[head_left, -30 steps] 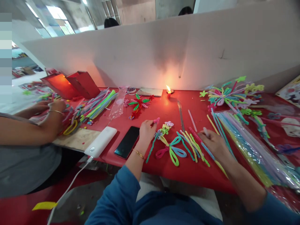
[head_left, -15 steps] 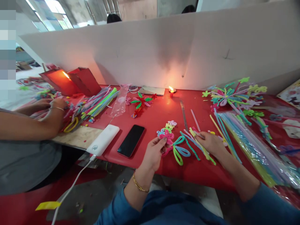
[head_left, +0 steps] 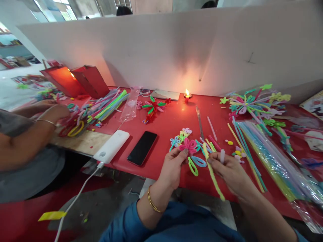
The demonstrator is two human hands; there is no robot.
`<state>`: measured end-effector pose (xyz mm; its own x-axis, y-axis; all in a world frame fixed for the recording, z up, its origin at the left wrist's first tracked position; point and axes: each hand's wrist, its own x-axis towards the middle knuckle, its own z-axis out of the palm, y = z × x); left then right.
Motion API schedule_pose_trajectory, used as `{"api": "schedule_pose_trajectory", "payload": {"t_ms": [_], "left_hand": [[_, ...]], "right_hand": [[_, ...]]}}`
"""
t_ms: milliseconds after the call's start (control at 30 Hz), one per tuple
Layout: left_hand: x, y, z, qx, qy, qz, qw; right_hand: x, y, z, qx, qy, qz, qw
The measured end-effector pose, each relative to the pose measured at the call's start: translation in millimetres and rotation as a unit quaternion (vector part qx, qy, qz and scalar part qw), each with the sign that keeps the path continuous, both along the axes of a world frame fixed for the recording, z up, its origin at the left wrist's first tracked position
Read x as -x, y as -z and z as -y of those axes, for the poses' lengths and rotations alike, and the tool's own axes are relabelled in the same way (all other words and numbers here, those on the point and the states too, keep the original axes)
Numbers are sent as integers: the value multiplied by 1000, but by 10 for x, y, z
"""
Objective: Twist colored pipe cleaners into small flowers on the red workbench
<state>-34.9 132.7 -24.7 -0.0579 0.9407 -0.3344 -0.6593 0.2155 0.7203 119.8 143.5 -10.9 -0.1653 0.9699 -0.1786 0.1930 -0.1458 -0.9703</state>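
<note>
My left hand (head_left: 174,168) is closed, pinching a pink pipe-cleaner flower (head_left: 188,145) between thumb and fingers. Level with it, my right hand (head_left: 228,169) grips a fuzzy yellow pipe cleaner (head_left: 214,181), which slants down past the table's front edge. A short whitish translucent stick (head_left: 222,156) pokes up between the right fingers; its kind is unclear. Behind the pink flower lie small pastel flowers (head_left: 180,137), and below it green and blue pipe-cleaner loops (head_left: 193,167); whether these join it is hidden. Loose pink and lilac pipe cleaners (head_left: 214,144) lie just beyond the right hand.
A lit candle (head_left: 187,97) burns near the white partition (head_left: 141,53). A phone (head_left: 142,148) and white power bank (head_left: 112,146) lie left; bagged pipe cleaners (head_left: 270,158) and a pipe-cleaner bouquet (head_left: 248,104) lie right. Another person's arm (head_left: 27,141) is at far left, beside scissors (head_left: 75,129).
My right hand has lifted the yellow pipe cleaner off the table and brought it toward the pink flower. The left hand has shifted slightly right, still holding the flower.
</note>
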Motion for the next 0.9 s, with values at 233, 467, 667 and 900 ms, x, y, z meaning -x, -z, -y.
{"api": "schedule_pose_trajectory", "payload": {"t_ms": [233, 467, 667, 900], "left_hand": [[-66, -32, 40, -31, -11, -19, 999], [-63, -92, 81, -62, 25, -15, 998], [-68, -142, 69, -48, 7, -24, 999], [-58, -139, 85, -45, 27, -35, 998]], "right_hand": [[188, 52, 97, -44, -73, 36, 996], [172, 120, 81, -23, -71, 34, 997], [221, 91, 91, -14, -67, 33, 997], [100, 32, 18, -25, -7, 0, 1000]]}}
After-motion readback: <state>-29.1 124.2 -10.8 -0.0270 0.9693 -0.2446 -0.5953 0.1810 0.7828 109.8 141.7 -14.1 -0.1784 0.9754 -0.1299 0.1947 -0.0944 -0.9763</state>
